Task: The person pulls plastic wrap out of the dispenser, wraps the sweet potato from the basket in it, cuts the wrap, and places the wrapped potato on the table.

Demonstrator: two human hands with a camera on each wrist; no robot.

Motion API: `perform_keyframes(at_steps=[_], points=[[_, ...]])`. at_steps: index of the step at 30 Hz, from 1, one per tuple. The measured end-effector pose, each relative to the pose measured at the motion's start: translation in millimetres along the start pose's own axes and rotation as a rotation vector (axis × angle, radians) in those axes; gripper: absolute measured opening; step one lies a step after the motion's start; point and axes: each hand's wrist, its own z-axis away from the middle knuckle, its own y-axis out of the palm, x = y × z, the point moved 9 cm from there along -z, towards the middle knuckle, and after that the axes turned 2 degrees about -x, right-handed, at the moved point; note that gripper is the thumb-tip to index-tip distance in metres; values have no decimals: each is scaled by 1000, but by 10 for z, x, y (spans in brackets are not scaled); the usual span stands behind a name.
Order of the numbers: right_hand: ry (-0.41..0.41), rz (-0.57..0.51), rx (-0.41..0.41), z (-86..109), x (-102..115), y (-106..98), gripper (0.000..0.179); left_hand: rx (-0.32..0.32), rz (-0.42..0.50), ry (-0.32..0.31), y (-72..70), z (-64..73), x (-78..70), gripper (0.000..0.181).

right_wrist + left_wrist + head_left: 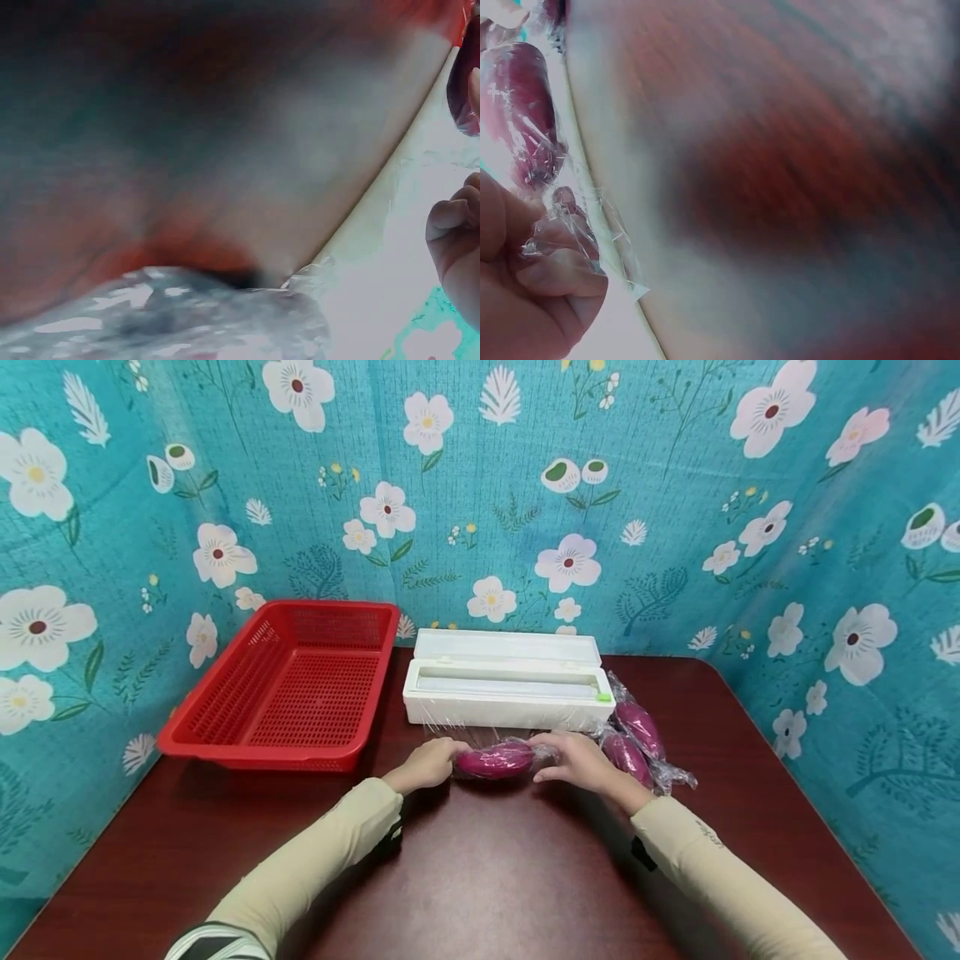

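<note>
A smooth, elongated purple vegetable (495, 760), wrapped in clear plastic wrap (568, 217), lies on the table in front of the white cling-film box (510, 696); its exact kind is unclear. At its left end my left hand (429, 763) pinches the gathered wrap between curled fingers, as the left wrist view also shows. My right hand (579, 762) is at the right end, index finger touching the wrap and thumb held apart below. In the right wrist view its other fingers (450, 217) bend inward. Some fingertips are hidden.
Two more wrapped purple vegetables (637, 727) lie just right of the box, beside my right wrist. A red plastic basket (367, 727) stands at the back left. The box's lid (506, 648) is up, against a flowered curtain (465, 527). All stand on a dark red-brown table (495, 877).
</note>
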Motion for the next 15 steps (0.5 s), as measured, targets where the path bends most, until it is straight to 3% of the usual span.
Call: perform_keyframes(at_steps=[4,7,11,15], points=[[6,-5,-34,-65,12,-10,43,7,16,5,7,-11,-14,42],[22,-2,-43,-79,-8,-3,39,-25,45,21,-12,-7,-24,36],[40,-13,-61,-76,-56,3,34,-170,114,12,-131,21,12,25],[58,-31,-98,-76,-104,-23,28,-310,117,40,-282,57,3,20]])
